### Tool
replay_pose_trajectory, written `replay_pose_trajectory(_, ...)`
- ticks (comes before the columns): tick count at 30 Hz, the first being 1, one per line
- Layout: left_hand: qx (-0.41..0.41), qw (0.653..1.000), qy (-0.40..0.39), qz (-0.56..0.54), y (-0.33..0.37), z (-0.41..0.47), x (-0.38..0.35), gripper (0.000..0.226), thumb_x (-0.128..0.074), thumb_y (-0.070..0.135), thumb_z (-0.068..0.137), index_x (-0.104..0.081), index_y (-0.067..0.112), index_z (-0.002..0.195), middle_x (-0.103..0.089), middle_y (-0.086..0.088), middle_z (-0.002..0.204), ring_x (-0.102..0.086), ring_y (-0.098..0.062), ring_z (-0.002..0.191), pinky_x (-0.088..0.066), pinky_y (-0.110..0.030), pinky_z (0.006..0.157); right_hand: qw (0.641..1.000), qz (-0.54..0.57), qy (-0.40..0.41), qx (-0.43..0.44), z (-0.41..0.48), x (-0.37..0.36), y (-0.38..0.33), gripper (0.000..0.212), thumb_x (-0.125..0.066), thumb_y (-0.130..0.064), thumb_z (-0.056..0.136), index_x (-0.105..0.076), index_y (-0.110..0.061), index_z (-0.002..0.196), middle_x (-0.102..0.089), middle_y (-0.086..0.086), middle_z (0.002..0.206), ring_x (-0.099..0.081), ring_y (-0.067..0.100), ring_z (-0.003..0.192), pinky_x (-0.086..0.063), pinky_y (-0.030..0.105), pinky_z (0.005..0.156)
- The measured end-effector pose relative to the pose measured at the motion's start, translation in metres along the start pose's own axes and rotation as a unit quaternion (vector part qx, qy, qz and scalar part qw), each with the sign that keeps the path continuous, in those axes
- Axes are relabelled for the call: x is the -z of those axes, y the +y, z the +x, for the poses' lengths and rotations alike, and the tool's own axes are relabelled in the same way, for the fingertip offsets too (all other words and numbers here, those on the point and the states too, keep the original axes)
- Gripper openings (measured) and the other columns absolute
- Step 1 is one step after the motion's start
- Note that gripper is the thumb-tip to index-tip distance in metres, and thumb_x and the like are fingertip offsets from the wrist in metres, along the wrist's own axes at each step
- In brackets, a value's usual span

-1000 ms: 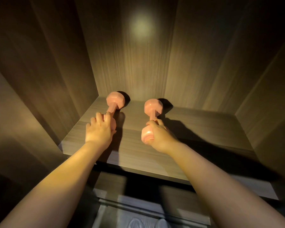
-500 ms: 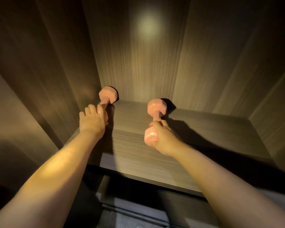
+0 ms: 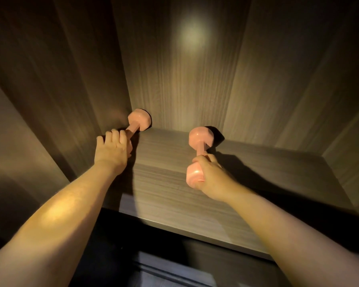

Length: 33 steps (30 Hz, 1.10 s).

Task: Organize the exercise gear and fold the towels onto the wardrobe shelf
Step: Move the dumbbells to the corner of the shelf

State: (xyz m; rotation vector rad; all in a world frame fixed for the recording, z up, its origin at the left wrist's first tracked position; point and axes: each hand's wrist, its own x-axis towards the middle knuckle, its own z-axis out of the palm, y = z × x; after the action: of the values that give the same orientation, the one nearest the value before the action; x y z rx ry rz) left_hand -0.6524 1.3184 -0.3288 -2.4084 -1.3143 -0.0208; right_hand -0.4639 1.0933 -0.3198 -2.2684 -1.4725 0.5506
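Two pink dumbbells lie on the wooden wardrobe shelf [image 3: 164, 183]. The left dumbbell [image 3: 138, 122] sits in the back left corner, its far head against the back panel. My left hand [image 3: 112, 149] grips its handle and covers its near head. The right dumbbell [image 3: 199, 141] lies near the middle of the shelf, pointing toward the back. My right hand [image 3: 209, 175] is wrapped around its handle beside the near head. No towels are in view.
The wardrobe's left side wall [image 3: 50, 100] stands close beside my left hand. The back panel [image 3: 195, 79] rises just behind both dumbbells. The shelf's front edge [image 3: 195, 226] runs under my forearms, with a dark lower compartment [image 3: 153, 266] beneath.
My left hand has slid the left dumbbell farther left and back into the corner. The right dumbbell and right hand have stayed about where they were.
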Motion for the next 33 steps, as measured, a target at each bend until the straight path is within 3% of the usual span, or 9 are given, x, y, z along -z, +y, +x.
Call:
replay_pose_trajectory(6, 0.008, 1.000, -0.007, -0.005, 0.001, -0.002, 0.005, 0.070, -0.044, 0.044, 0.097, -0.015, 0.009, 0.150, -0.021, -0.016, 0.156, -0.022, -0.032, 0.142, -0.023, -0.053, 0.114, 1.000, 0.010, -0.002, -0.005, 0.002, -0.002, 0.003, 0.065, -0.066, -0.010, 0.087, -0.033, -0.032, 0.139, -0.022, -0.007, 0.145, -0.041, 0.025, 0.124, -0.047, 0.041, 0.098)
replay_pose_trajectory(9, 0.025, 0.990, 0.049, -0.133, 0.023, -0.026, 0.019, 0.073, -0.054, 0.035, 0.092, -0.019, 0.011, 0.152, -0.017, -0.015, 0.158, -0.015, -0.032, 0.145, -0.018, -0.056, 0.112, 1.000, 0.029, 0.005, -0.008, 0.004, -0.003, 0.004, 0.076, -0.066, -0.010, 0.087, -0.026, -0.035, 0.146, -0.020, -0.007, 0.151, -0.037, 0.027, 0.132, -0.042, 0.044, 0.104)
replay_pose_trajectory(13, -0.041, 0.936, 0.025, -0.349, 0.075, -0.074, 0.042, 0.063, -0.061, 0.031, 0.087, -0.036, 0.017, 0.143, -0.040, -0.005, 0.143, -0.035, -0.024, 0.134, -0.027, -0.048, 0.108, 0.994, 0.108, 0.002, -0.015, -0.003, 0.000, 0.016, 0.084, -0.072, -0.023, 0.085, -0.021, -0.033, 0.150, -0.032, -0.001, 0.152, -0.039, 0.023, 0.133, -0.037, 0.038, 0.103)
replay_pose_trajectory(16, -0.080, 0.884, -0.022, -0.461, 0.104, -0.093, 0.056, 0.058, -0.060, 0.033, 0.090, -0.037, 0.023, 0.143, -0.044, 0.001, 0.141, -0.043, -0.019, 0.130, -0.034, -0.046, 0.109, 0.990, 0.127, 0.031, -0.044, -0.015, 0.002, 0.031, 0.070, -0.074, -0.028, 0.083, -0.039, -0.023, 0.144, -0.051, 0.001, 0.140, -0.050, 0.020, 0.126, -0.042, 0.033, 0.096)
replay_pose_trajectory(19, -0.103, 0.833, -0.048, -0.542, 0.130, -0.100, 0.074, 0.061, -0.062, 0.033, 0.090, -0.034, 0.028, 0.144, -0.043, 0.002, 0.139, -0.047, -0.019, 0.126, -0.046, -0.043, 0.101, 0.993, 0.063, 0.051, -0.089, -0.025, -0.001, 0.045, 0.056, -0.063, -0.022, 0.092, -0.042, -0.020, 0.144, -0.049, 0.004, 0.143, -0.047, 0.021, 0.131, -0.042, 0.037, 0.106)
replay_pose_trajectory(21, -0.115, 0.841, -0.058, -0.525, 0.147, -0.102, 0.081, 0.061, -0.060, 0.038, 0.090, -0.031, 0.033, 0.144, -0.040, -0.001, 0.138, -0.044, -0.023, 0.124, -0.048, -0.045, 0.097, 0.994, 0.025, 0.034, -0.101, -0.031, -0.003, 0.049, 0.054, -0.058, -0.019, 0.095, -0.040, -0.024, 0.146, -0.044, 0.003, 0.149, -0.040, 0.022, 0.137, -0.037, 0.041, 0.111)
replay_pose_trajectory(24, -0.082, 0.887, -0.072, -0.449, 0.162, -0.097, 0.085, 0.057, -0.057, 0.047, 0.091, -0.032, 0.035, 0.142, -0.038, -0.004, 0.130, -0.041, -0.027, 0.119, -0.049, -0.043, 0.087, 0.994, -0.062, -0.016, -0.084, -0.035, -0.005, 0.049, 0.054, -0.051, -0.021, 0.098, -0.035, -0.031, 0.149, -0.027, -0.001, 0.158, -0.019, 0.023, 0.148, -0.021, 0.047, 0.119)
replay_pose_trajectory(27, -0.089, 0.901, -0.070, -0.419, 0.161, -0.090, 0.081, 0.051, -0.056, 0.039, 0.093, -0.034, 0.033, 0.138, -0.039, -0.005, 0.121, -0.042, -0.027, 0.114, -0.049, -0.040, 0.081, 0.988, -0.125, -0.055, -0.066, -0.033, -0.009, 0.048, 0.055, -0.040, -0.031, 0.102, -0.019, -0.036, 0.153, -0.006, -0.007, 0.163, 0.005, 0.024, 0.150, -0.001, 0.053, 0.120)
replay_pose_trajectory(33, -0.116, 0.915, -0.077, -0.379, 0.120, -0.076, 0.069, 0.049, -0.056, 0.031, 0.093, -0.033, 0.035, 0.137, -0.041, -0.005, 0.120, -0.048, -0.027, 0.109, -0.053, -0.046, 0.083, 0.986, -0.144, -0.050, -0.072, -0.017, -0.025, 0.039, 0.055, -0.034, -0.050, 0.101, -0.015, -0.041, 0.152, 0.010, -0.006, 0.163, 0.017, 0.030, 0.147, 0.007, 0.065, 0.113)
